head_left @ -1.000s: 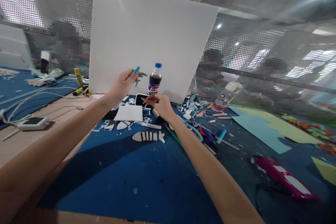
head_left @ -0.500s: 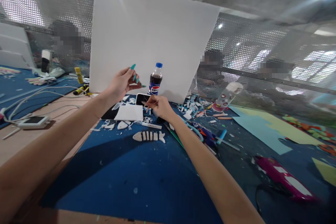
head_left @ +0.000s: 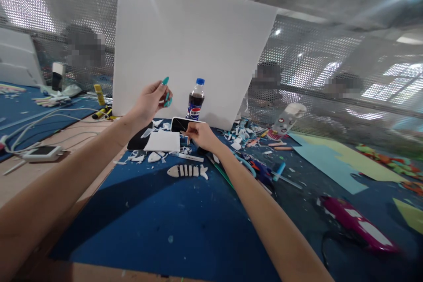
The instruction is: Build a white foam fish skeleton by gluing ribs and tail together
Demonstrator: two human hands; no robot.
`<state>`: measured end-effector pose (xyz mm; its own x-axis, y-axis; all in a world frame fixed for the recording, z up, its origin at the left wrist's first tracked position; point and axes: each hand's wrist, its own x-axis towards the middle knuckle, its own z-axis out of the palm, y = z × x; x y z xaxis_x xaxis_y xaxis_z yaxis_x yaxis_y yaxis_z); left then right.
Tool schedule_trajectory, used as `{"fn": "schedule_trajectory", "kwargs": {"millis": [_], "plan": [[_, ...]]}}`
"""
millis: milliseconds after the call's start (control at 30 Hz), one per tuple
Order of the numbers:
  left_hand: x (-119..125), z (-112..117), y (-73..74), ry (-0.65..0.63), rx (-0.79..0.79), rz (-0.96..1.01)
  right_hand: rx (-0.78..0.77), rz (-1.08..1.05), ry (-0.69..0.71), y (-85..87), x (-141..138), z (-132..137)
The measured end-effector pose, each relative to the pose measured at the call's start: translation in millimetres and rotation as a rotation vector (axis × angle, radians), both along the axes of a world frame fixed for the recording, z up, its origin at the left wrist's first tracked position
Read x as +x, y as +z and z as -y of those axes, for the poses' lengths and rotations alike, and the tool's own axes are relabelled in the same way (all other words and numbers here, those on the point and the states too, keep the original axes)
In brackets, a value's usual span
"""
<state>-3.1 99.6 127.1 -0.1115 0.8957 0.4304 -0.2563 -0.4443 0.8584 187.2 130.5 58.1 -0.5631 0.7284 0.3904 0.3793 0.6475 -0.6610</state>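
My left hand [head_left: 150, 101], with teal nails, is raised in front of the white foam board [head_left: 191, 44]. Its fingers are curled in toward the palm and nothing shows in them. My right hand [head_left: 201, 135] is low over the blue mat, pinched on a thin stick [head_left: 183, 133] whose tip is over a dark phone [head_left: 180, 124]. A cola bottle [head_left: 195, 99] with a blue cap stands just behind the phone. A white square piece [head_left: 162, 142] lies to the left of my right hand. A white fish-skeleton cutout [head_left: 187, 171] lies nearer me, with a white marker [head_left: 188, 157] between it and the phone.
White scraps litter the blue mat [head_left: 172, 220] around the phone. A magenta tool [head_left: 358, 225] with a cord lies at the right, with light blue paper [head_left: 325, 162] and yellow-green paper [head_left: 363, 163] behind it. A white device [head_left: 42, 153] with cables sits at the left. People sit behind the mesh screen.
My left hand's spread fingers have curled in and the hand has drawn slightly left and up. My right hand has stayed over the phone, shifting only a little.
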Motion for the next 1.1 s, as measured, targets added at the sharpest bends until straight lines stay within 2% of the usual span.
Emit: {"fn": "schedule_trajectory", "kwargs": {"millis": [233,433,667,900,1100], "plan": [[5,5,1.3,0.002,-0.020,-0.033,-0.177,-0.094,0.083,-1.8,-4,0],[4,5,3.1,0.066,-0.011,-0.089,-0.370,-0.204,0.184,7.9,-7,12],[1,3,3.6,0.080,-0.011,-0.087,-0.376,-0.302,0.212,18.7,-8,19],[3,6,7.4,0.125,-0.048,-0.077,-0.478,-0.426,0.237,17.6,-6,13],[3,6,7.9,0.117,-0.047,-0.071,-0.521,-0.446,0.258,17.5,-5,13]]}}
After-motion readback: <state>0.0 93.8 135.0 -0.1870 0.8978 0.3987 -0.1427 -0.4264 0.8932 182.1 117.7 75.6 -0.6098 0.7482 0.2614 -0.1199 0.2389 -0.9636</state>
